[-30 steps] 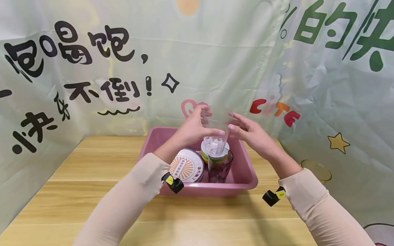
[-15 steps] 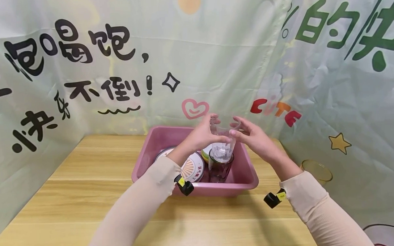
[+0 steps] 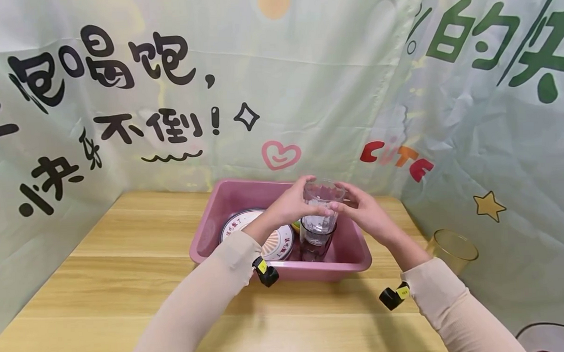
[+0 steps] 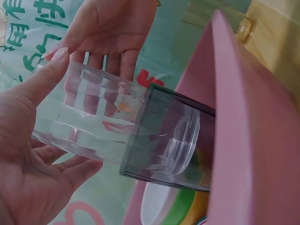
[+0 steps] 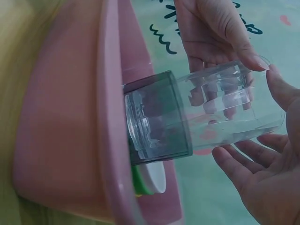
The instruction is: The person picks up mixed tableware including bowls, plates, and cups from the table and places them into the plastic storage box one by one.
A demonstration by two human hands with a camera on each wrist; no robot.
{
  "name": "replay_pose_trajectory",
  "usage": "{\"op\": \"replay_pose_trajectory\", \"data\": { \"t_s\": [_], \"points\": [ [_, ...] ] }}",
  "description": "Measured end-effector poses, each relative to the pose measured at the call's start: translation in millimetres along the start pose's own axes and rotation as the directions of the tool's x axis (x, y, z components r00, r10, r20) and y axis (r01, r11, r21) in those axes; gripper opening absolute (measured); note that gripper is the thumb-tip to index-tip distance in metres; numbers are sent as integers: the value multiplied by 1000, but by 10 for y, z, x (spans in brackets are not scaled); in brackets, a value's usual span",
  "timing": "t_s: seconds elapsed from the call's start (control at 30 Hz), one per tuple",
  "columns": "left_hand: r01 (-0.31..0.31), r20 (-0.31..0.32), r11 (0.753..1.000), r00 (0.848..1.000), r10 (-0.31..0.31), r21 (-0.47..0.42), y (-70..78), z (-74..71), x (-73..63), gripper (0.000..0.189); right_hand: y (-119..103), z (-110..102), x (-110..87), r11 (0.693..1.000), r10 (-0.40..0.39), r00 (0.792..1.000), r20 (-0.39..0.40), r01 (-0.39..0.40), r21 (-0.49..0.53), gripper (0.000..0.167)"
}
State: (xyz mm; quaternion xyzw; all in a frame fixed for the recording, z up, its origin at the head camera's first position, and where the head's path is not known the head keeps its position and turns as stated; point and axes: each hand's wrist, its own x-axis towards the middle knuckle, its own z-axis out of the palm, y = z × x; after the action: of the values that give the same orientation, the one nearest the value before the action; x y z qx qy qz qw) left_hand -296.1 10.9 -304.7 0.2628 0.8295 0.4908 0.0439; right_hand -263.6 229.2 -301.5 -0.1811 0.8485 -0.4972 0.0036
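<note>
My left hand (image 3: 294, 200) and right hand (image 3: 364, 214) hold a clear ribbed cup (image 3: 320, 224) from opposite sides, thumbs meeting near its rim. Its lower part sits inside a dark tinted clear cup (image 3: 314, 251), as the left wrist view shows. That dark cup stands in a pink basin (image 3: 308, 269), near the front wall. Fingers of both hands curve round the upper part of the clear cup, above the dark cup's rim. Beside the dark cup, small bowls (image 5: 154, 177) with white and green sides are partly hidden.
White plates (image 3: 281, 244) with an orange sunburst print lie in the basin's left part. An amber see-through cup (image 3: 445, 253) stands on the wooden table (image 3: 104, 286) at the right, partly behind the right sleeve. Printed cloth (image 3: 335, 91) encloses the back and sides.
Both hands have moved the clear cup slightly right, then down, from over the bowls into the dark cup. The dark cup has stayed in place.
</note>
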Motion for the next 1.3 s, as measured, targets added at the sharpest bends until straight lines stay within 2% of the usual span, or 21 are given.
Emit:
{"op": "replay_pose_trajectory", "data": {
  "t_s": [0.17, 0.37, 0.5, 0.73, 0.87, 1.0, 1.2, 1.3],
  "points": [
    [6, 15, 999, 1000, -7, 51, -83, 44, -10, 103, 82, 31, -24, 1000, 14, 1000, 15, -14, -1, 74],
    [8, 40, 1000, 999, -9, 24, -148, 73, -32, 105, 128, 73, -47, 1000, -9, 999, 36, 8, 9, 74],
    [15, 50, 999, 999, -18, 52, -172, 98, -51, 104, 165, 88, -66, 1000, 17, 999, 47, -16, -12, 79],
    [22, 26, 995, 999, -25, 99, -189, 145, -78, 101, 184, 105, -76, 1000, 25, 998, 50, -24, -4, 80],
    [27, 14, 991, 999, -29, 132, -188, 160, -86, 102, 182, 107, -89, 999, 54, 998, 44, -54, -4, 82],
    [19, 17, 992, 1000, -21, 127, -183, 160, -97, 105, 209, 105, -105, 998, 54, 998, 42, -54, -18, 82],
    [46, 25, 990, 998, -50, 132, -198, 113, -162, 115, 266, 97, -147, 999, 28, 998, 54, -26, -33, 80],
    [23, 12, 991, 1000, -24, 129, -213, 50, -199, 114, 264, 78, -179, 999, 18, 999, 39, -17, -29, 80]
  ]
}}
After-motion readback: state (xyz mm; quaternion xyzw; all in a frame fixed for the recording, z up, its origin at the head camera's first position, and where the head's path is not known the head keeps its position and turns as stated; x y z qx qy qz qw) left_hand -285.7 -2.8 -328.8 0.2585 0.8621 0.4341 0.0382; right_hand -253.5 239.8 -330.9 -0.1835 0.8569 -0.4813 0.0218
